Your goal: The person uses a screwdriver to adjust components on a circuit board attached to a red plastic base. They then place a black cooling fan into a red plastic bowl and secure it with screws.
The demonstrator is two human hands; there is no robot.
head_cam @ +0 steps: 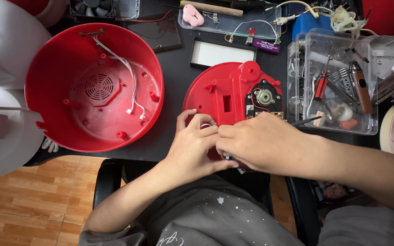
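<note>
Where the fingers of both hands meet, they press on the near edge of a round red plastic base plate [226,93] that lies flat on the dark worktable [174,75]. The left hand [192,146] curls its fingers against the plate's rim, the thumb raised beside it, and something small and pale shows at the fingertips, too hidden to name. The right hand [256,141] lies over the plate's near part, knuckles up, with a thin dark tool [307,121] sticking out past it toward the right; whether the fingers clamp it cannot be told from here. On the plate sits a small motor [264,97] with red wires and a circuit board beside it.

To the left, well apart, stands a large red bowl-shaped housing [94,86], open side up, with a round vent grille in its floor and white wires trailing across it. Right of the plate is a clear plastic box [331,82] full of screwdrivers and small parts. White appliance shells [5,91] fill the far left.
</note>
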